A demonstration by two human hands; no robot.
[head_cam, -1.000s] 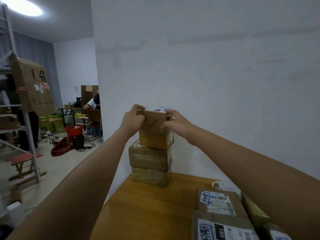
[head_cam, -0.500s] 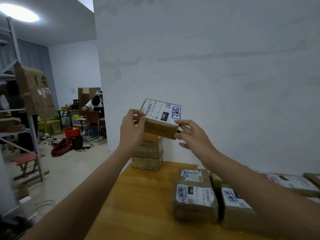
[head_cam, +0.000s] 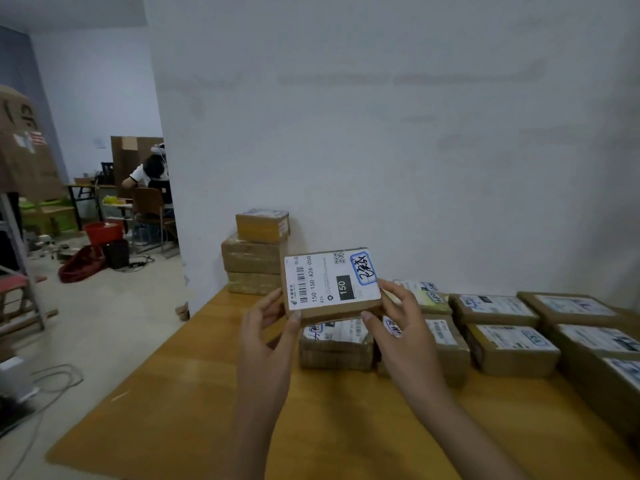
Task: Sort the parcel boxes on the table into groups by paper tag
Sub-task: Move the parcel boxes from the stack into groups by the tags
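Both hands hold a small brown parcel box [head_cam: 330, 285] in the air above the wooden table [head_cam: 194, 403]. Its white paper tag faces me, with a barcode, "150" and a blue-framed handwritten mark. My left hand [head_cam: 268, 327] grips the box's left lower edge; my right hand [head_cam: 398, 323] grips its right lower edge. A stack of three boxes [head_cam: 256, 252] stands at the table's far left corner against the wall. Several tagged boxes lie flat on the right, among them one right under the held box [head_cam: 336, 344] and one farther right [head_cam: 509, 348].
A white wall [head_cam: 381, 133] runs behind the table. The table's left edge drops to the floor, where cables [head_cam: 52, 379] lie. Farther left are a red basket [head_cam: 104, 232], a metal shelf frame and a seated person [head_cam: 152, 174] at a desk.
I have lifted the top box off the stack at the far left corner and brought it right, nearer and lower, tilting its tag toward me. The view has swung down and right.
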